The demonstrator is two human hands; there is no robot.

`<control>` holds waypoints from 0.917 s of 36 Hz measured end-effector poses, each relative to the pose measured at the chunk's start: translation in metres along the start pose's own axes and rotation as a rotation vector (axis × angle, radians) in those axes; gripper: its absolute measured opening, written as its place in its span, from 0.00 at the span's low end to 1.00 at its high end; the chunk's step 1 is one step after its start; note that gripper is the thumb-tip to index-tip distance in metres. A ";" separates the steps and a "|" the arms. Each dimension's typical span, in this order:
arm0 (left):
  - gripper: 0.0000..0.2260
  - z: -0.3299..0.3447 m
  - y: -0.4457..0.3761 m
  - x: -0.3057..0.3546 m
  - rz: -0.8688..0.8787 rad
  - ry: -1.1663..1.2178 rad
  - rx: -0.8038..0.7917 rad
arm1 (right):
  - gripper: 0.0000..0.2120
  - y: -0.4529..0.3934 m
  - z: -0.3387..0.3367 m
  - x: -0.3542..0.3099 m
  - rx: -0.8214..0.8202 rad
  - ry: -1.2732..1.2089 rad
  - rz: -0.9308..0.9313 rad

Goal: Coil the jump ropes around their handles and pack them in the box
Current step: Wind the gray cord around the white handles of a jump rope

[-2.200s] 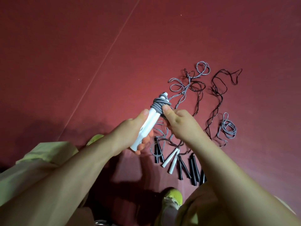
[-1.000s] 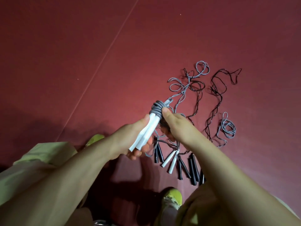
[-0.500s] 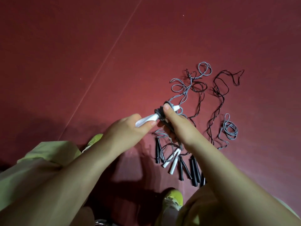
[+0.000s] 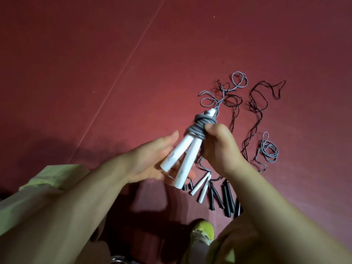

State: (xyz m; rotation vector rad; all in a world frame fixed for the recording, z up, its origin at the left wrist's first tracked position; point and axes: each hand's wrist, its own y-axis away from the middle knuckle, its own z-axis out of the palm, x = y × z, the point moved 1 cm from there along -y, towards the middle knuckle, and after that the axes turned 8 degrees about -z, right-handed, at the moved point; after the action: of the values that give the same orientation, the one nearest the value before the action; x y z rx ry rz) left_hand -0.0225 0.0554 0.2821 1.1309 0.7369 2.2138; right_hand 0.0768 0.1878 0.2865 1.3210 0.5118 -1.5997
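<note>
STEP: securing coil | BUNDLE: pair of white tapered plastic handles [image 4: 182, 157] wound with grey rope [image 4: 200, 126], above the loose ropes on the floor | RIGHT: right hand [image 4: 221, 149] pinches the coil | LEFT: left hand [image 4: 152, 161] slack-fingered, cradling the handles | RISK: handles splay apart, so the wraps may loosen; no box visible.

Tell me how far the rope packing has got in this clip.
Done: nothing visibly packed; no box in view. In hand: one grey rope wound around its white handles, right hand gripping the coil, left hand open beside the handles. Left: the loose ropes and handles on the floor.
</note>
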 end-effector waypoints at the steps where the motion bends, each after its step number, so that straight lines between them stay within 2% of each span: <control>1: 0.34 0.000 -0.001 -0.001 -0.002 0.087 -0.100 | 0.15 0.000 -0.001 -0.001 -0.051 -0.029 -0.037; 4: 0.37 0.005 -0.003 -0.005 0.008 0.237 -0.378 | 0.23 0.000 -0.001 -0.003 -0.147 -0.105 -0.069; 6: 0.35 0.006 -0.004 -0.007 0.011 0.268 -0.366 | 0.26 -0.003 0.000 -0.004 -0.144 -0.058 -0.044; 9: 0.32 0.006 -0.004 -0.003 -0.005 0.280 -0.210 | 0.29 -0.004 -0.003 -0.005 -0.114 0.208 -0.004; 12: 0.30 0.003 -0.007 -0.002 0.014 0.197 -0.013 | 0.32 0.000 -0.005 -0.007 -0.135 0.370 0.075; 16: 0.29 0.007 -0.010 -0.002 0.090 0.011 0.230 | 0.22 0.002 -0.004 -0.010 -0.096 0.469 0.106; 20: 0.29 0.006 -0.016 -0.001 0.122 -0.177 0.441 | 0.23 -0.002 -0.009 -0.001 -0.043 0.652 0.133; 24: 0.29 0.003 -0.018 -0.002 0.113 -0.274 0.550 | 0.25 -0.003 -0.009 0.001 -0.019 0.782 0.162; 30: 0.32 -0.002 -0.016 -0.004 0.118 -0.412 0.619 | 0.26 -0.001 -0.001 -0.002 0.010 0.998 0.134; 33: 0.28 -0.004 -0.013 0.000 0.148 -0.516 0.731 | 0.26 -0.001 -0.001 0.001 0.025 0.992 0.099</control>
State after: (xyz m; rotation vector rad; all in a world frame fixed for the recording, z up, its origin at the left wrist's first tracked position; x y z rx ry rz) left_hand -0.0231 0.0635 0.2713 2.0561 1.2923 1.6413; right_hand 0.0759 0.1885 0.2851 2.0838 0.9854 -0.7737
